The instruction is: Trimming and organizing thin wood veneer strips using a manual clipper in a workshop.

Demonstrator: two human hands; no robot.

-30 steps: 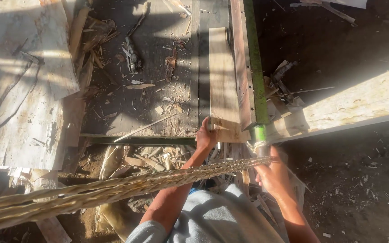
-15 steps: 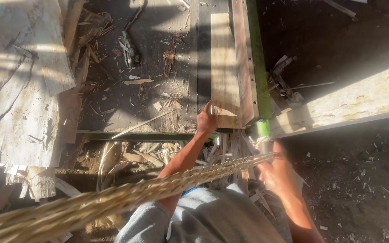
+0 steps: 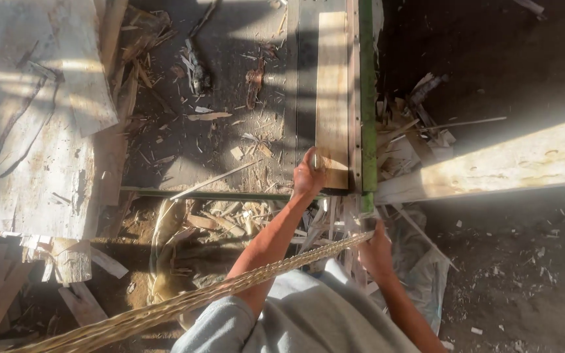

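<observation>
Pressing on the near end of the wooden plank (image 3: 332,98), left hand (image 3: 308,175) grips it beside the green rail (image 3: 367,98). Right hand (image 3: 375,248) sits below the table edge; grip unclear.

You look down on a dark dirt floor (image 3: 511,274) littered with wood chips and splinters. A pale, weathered board (image 3: 34,150) lies at left. Low sunlight streaks across a light beam (image 3: 511,160) at right, leaving deep shadow beyond.
</observation>
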